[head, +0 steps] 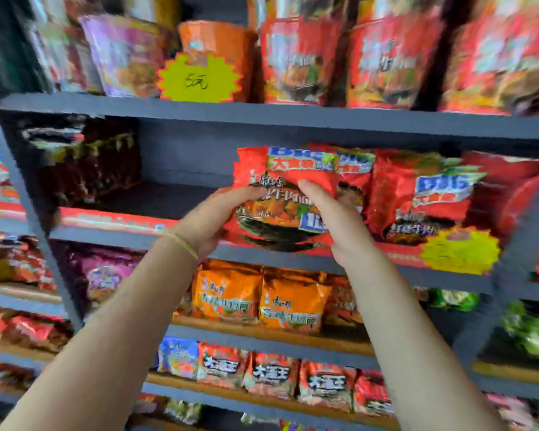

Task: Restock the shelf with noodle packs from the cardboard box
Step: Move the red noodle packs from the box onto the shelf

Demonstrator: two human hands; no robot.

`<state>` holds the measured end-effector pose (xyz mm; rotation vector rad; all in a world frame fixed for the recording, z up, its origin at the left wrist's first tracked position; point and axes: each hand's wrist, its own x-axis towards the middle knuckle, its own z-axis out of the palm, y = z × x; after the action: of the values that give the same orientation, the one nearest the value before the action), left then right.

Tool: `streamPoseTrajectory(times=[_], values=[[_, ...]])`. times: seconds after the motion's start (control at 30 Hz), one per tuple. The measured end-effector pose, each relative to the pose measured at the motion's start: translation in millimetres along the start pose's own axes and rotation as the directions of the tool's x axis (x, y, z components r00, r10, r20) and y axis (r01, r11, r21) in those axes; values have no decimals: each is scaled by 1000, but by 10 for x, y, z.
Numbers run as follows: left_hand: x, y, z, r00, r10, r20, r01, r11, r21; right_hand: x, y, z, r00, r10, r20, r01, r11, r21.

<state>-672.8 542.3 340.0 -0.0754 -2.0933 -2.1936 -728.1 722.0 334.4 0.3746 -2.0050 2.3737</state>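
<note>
— While both hands are up at the middle shelf (199, 237), which one has the noodle pack (288, 194)?

— Both. Going left to right: the left hand (213, 217) grips the pack's left edge, fingers curled over the front. The right hand (330, 214) pinches it near the middle and right side, thumb on the front, the other fingers hidden behind the wrapper.

— Where is the pack against the shelf?

— Upright, facing outward, its bottom edge at the shelf's front lip. Its long axis looks roughly vertical, though the picture is blurred. Just to its right stand more red packs (417, 197) of the same kind; to its left the shelf floor is bare as far as some dark packs (84, 163).

— So the coming move?

— I'd judge it goes back and down, set beside the red row. Neither hand is nearer; they share it evenly.

— And the cardboard box?

— Not in view.
</note>
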Motion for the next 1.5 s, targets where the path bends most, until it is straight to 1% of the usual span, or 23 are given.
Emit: streamPoseTrajectory(times=[0.07,0.1,0.2,0.27,0.33,0.4,0.47,0.53,0.6,0.7,0.77,0.8,0.83,0.87,0.9,0.93,1.0,1.07,1.1,1.17,1.27,1.4,1.5], values=[[236,29,163,1000,-5,26,6,1000,-14,83,-75,-167,995,-43,-85,38,997,-60],[341,32,238,999,-3,38,5,1000,-27,115,-100,-247,994,-46,-102,35,993,-111],[668,-27,403,998,-3,57,6,999,-49,161,-146,-459,998,-33,-47,15,942,-335],[880,-98,432,996,18,91,-13,999,-53,201,-155,-566,995,-84,-45,53,886,-461],[1061,-162,405,992,25,124,-20,999,-40,295,-125,-615,988,-147,-56,93,834,-544],[1212,-212,359,987,18,161,-22,999,23,406,-74,-630,981,-190,-43,126,785,-607],[1314,-242,329,977,-19,210,-10,991,136,540,7,-630,975,-219,-21,151,734,-662],[1412,-282,324,974,-58,221,4,972,235,641,91,-623,979,-204,1,145,693,-706],[1502,-310,342,977,-74,202,13,958,287,697,149,-618,987,-159,0,110,679,-726],[1623,-351,421,985,-49,163,-16,927,375,740,230,-617,993,-111,-32,48,648,-760],[1708,-372,491,991,-17,129,-37,916,400,723,248,-603,989,-123,-75,9,571,-821],[1750,-376,519,993,-7,119,-42,913,405,696,237,-592,980,-173,-94,6,504,-864],[1791,-377,541,993,1,117,-49,910,411,652,214,-576,962,-256,-96,22,423,-906],[1838,-379,560,992,10,123,-61,905,422,610,185,-559,933,-352,-74,57,348,-936],[1897,-392,572,991,22,136,-78,900,429,579,157,-540,908,-417,-35,100,296,-950],[1970,-415,578,988,36,148,-97,896,433,555,129,-516,902,-431,14,138,257,-956],[2100,-477,575,988,36,147,-99,890,445,563,133,-491,937,-336,101,177,203,-963],[2086,-464,618,986,37,160,-105,893,439,628,197,-508,972,-203,122,156,160,-975],[2049,-449,649,984,34,176,-110,890,442,661,235,-526,979,-166,118,142,137,-980],[2036,-465,679,984,20,177,-97,894,437,730,316,-559,983,-139,116,133,117,-984],[2030,-524,683,985,9,170,-81,904,421,814,392,-591,984,-129,121,138,131,-982],[2038,-585,652,987,-6,159,-71,878,473,828,407,-623,984,-117,138,155,155,-976],[1926,-534,704,993,13,113,-71,850,522,818,399,-657,983,-102,151,166,168,-972]])
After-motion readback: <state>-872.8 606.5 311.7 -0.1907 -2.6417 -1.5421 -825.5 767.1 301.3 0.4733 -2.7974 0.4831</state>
